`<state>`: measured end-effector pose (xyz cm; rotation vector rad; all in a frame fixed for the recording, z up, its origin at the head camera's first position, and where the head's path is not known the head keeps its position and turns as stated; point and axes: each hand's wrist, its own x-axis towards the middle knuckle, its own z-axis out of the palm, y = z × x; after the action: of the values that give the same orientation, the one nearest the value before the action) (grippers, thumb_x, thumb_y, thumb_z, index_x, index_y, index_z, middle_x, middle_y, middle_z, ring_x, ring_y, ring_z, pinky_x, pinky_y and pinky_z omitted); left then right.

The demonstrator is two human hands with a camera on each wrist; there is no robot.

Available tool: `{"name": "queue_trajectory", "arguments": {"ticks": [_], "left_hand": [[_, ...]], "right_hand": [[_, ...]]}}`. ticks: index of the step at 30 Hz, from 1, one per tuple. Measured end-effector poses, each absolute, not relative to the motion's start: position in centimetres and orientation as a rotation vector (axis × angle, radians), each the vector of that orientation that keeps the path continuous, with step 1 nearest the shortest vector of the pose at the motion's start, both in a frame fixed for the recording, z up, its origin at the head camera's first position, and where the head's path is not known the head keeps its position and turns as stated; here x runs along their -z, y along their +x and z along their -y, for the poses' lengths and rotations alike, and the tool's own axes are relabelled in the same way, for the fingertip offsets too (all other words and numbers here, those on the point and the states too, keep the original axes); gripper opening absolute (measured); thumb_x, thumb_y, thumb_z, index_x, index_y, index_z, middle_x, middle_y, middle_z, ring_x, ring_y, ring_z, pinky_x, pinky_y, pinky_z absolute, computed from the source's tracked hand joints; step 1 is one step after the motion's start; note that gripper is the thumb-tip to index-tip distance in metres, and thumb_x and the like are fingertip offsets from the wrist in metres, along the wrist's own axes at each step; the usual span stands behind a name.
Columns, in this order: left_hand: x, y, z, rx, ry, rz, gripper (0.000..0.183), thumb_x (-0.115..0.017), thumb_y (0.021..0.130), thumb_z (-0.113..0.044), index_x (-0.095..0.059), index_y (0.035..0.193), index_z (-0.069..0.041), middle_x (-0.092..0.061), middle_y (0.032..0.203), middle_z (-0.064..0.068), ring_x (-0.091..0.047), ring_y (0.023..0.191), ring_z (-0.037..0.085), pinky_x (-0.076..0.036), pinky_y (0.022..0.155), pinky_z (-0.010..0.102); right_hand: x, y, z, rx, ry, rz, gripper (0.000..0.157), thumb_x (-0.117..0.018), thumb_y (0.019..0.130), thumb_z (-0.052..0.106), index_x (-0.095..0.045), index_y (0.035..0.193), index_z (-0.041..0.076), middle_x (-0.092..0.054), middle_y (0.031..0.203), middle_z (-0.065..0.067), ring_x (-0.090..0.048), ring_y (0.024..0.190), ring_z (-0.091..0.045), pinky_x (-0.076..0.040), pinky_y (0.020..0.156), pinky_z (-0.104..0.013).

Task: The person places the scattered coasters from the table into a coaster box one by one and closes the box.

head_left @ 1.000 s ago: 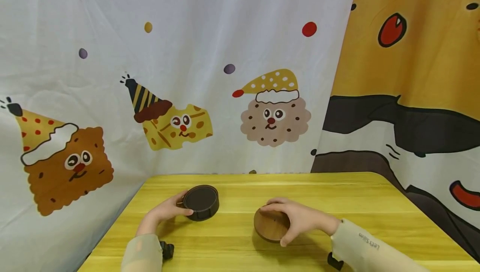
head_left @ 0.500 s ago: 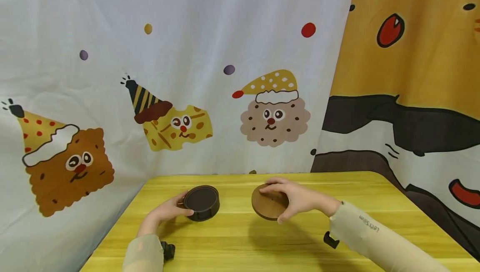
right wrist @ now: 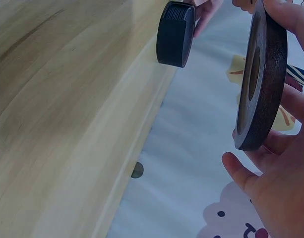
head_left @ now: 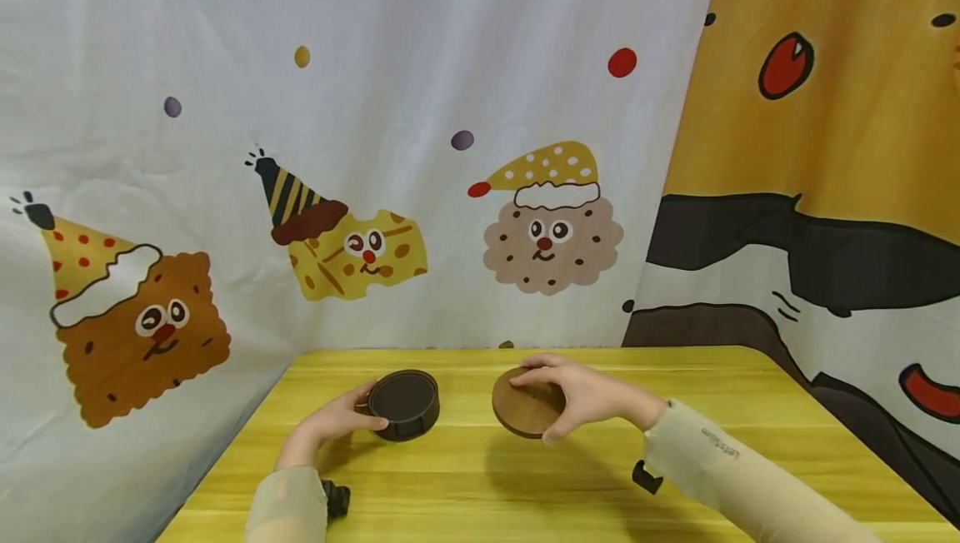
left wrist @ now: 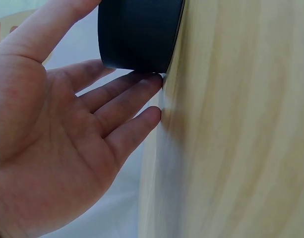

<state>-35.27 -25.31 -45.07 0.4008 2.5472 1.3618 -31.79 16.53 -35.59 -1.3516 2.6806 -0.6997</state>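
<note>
A round black coaster holder (head_left: 405,403) stands on the left side of the table. My left hand (head_left: 341,418) holds it at its left side, thumb at the front and fingers behind. In the right wrist view, a slot in the coaster holder (right wrist: 172,42) shows thin stacked edges. My right hand (head_left: 588,394) grips a round brown wooden disc (head_left: 516,406) by its rim, between thumb and fingers. That disc is tilted and raised above the table, to the right of the holder. Its underside, in the right wrist view, has a round recess at the middle.
The yellow wood-grain table (head_left: 450,489) reaches back to a white curtain (head_left: 375,52) with cartoon prints. Dark wrist camera mounts (head_left: 647,477) hang under both wrists. A shadow falls on the table below the disc.
The right hand has lifted the wooden disc off the low spot near the table, moving it back and then slightly left toward the holder. The left hand and coaster holder stay put.
</note>
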Motion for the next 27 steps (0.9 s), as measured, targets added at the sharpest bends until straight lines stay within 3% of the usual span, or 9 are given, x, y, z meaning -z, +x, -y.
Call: {"name": "queue_trajectory", "arguments": {"ticks": [20, 27], "left_hand": [[44.5, -34.8, 25.2, -1.373, 0.362, -2.556, 0.089, -0.071, 0.074, -0.030, -0.018, 0.141, -0.006, -0.029, 0.137, 0.021, -0.030, 0.122, 0.038, -0.031, 0.090, 0.053], [44.6, -35.1, 25.2, -1.365, 0.340, -2.555, 0.090, -0.071, 0.074, -0.031, -0.018, 0.141, -0.007, -0.029, 0.137, 0.021, -0.031, 0.122, 0.037, -0.031, 0.092, 0.050]], "right_hand": [[37.2, -35.5, -9.7, 0.690, -1.479, -2.639, 0.081, -0.071, 0.061, 0.057, -0.041, 0.132, 0.033, -0.025, 0.139, 0.001, -0.029, 0.123, -0.022, -0.034, 0.091, -0.043], [36.9, -36.7, -7.1, 0.712, -1.490, -2.628, 0.079, -0.072, 0.063, 0.052, -0.041, 0.132, 0.031, -0.024, 0.140, 0.001, -0.029, 0.123, -0.020, -0.034, 0.092, -0.041]]}}
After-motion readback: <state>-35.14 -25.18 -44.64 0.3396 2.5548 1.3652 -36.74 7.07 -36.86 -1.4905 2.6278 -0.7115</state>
